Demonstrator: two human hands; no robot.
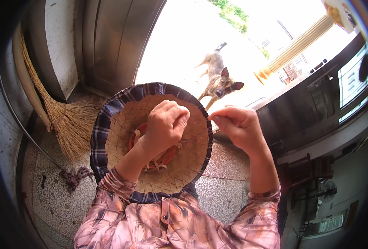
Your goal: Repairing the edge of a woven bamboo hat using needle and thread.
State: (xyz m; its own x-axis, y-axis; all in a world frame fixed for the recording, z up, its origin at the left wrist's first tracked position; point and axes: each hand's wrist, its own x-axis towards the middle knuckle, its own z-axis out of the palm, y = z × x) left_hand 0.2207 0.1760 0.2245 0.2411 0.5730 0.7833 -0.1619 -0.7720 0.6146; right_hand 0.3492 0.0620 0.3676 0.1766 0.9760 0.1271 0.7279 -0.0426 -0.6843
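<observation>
A round woven straw hat point(192, 159), its edge bound in dark plaid cloth, rests against my lap with its inside up. An orange-red ring point(166, 157) and pale ties show in the middle, partly covered by my left arm. My left hand point(165, 124) is closed above the hat, and its fingers hide whatever they hold. To the right, my right hand point(240, 126) is raised just past the hat's far right edge. Its thumb and forefinger are pinched together, and anything between them is too small to make out.
A dog point(219, 83) stands in the bright doorway ahead, facing me. A straw broom point(74, 122) leans at the left, near a dark door point(117, 41) and a thin rod with a purple rag point(76, 178). Dark furniture point(302, 170) and a fan point(328, 191) stand at the right.
</observation>
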